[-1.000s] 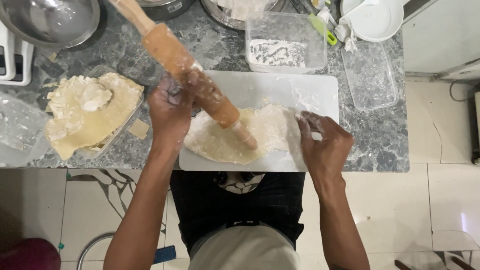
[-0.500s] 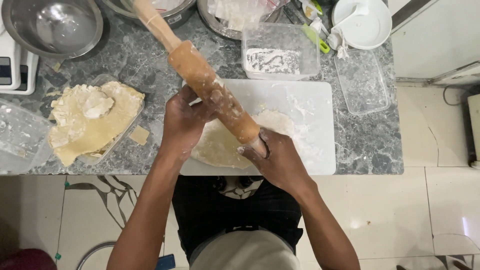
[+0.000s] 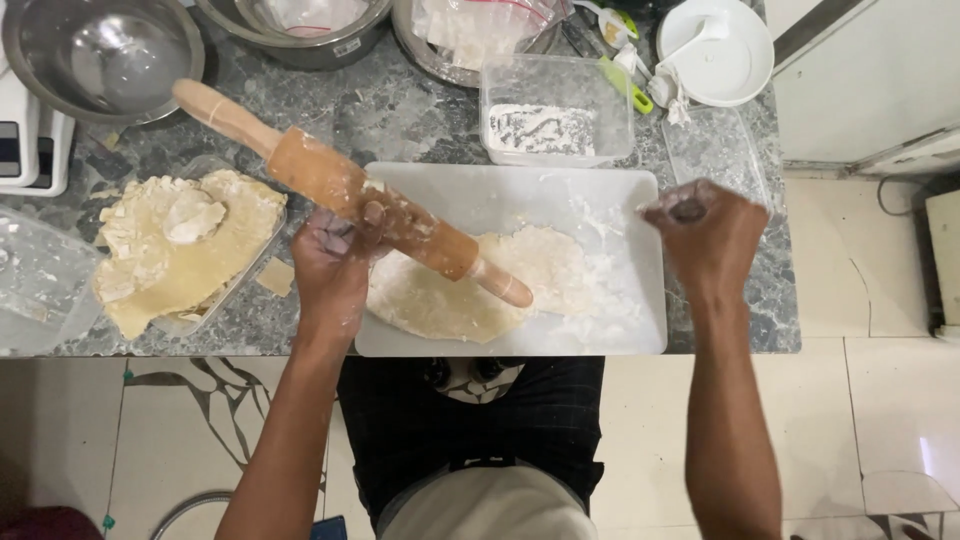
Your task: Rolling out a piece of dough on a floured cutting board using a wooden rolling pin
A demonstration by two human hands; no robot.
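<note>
My left hand (image 3: 335, 262) grips the middle of a wooden rolling pin (image 3: 318, 179), which lies slanted with its far handle up left and its near handle over the dough. A flat, floured sheet of dough (image 3: 560, 272) rests on a white cutting board (image 3: 610, 335). My right hand (image 3: 712, 235) hovers over the board's right edge with fingers pinched together; some white flour shows on them, and whether they hold a pinch of it I cannot tell.
A clear tub of flour (image 3: 555, 125) stands behind the board, an empty clear tray (image 3: 718, 148) to its right. Dough scraps (image 3: 185, 245) lie in a container at left. Metal bowls (image 3: 100, 55), a white dish (image 3: 725, 50) and a scale (image 3: 25, 140) line the back of the marble counter (image 3: 770, 320).
My right hand left the dough and moved to the board's right edge, fingers now pinched. The rolling pin swung to a flatter slant in my left hand.
</note>
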